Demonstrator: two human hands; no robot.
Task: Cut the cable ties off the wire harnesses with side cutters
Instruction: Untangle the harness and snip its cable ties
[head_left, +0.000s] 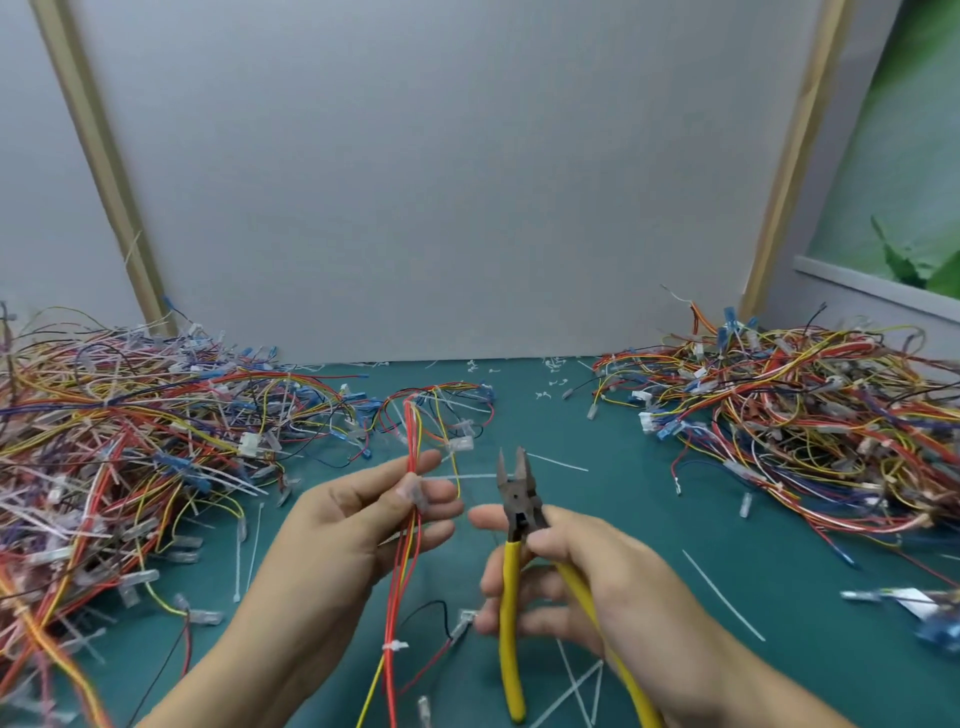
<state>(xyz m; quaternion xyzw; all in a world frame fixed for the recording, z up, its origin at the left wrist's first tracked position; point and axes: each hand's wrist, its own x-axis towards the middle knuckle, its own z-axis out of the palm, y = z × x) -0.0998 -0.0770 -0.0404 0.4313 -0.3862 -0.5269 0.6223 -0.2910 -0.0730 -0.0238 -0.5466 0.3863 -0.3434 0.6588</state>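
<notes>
My left hand (358, 519) pinches a wire harness (413, 441) of red, orange and yellow wires, held upright above the table. A clear terminal sleeve (415, 493) sits between its thumb and fingers. Lower on the same harness a white cable tie (395, 646) wraps the wires. My right hand (582, 566) grips the yellow handles of the side cutters (517, 499). Their dark jaws point up, stand apart, and lie just right of the harness without touching it.
A large tangled pile of harnesses (119, 452) fills the left of the green mat (623, 519); another pile (810, 410) fills the right. Cut white ties (722, 595) lie scattered on the mat. A grey wall panel (441, 182) stands behind.
</notes>
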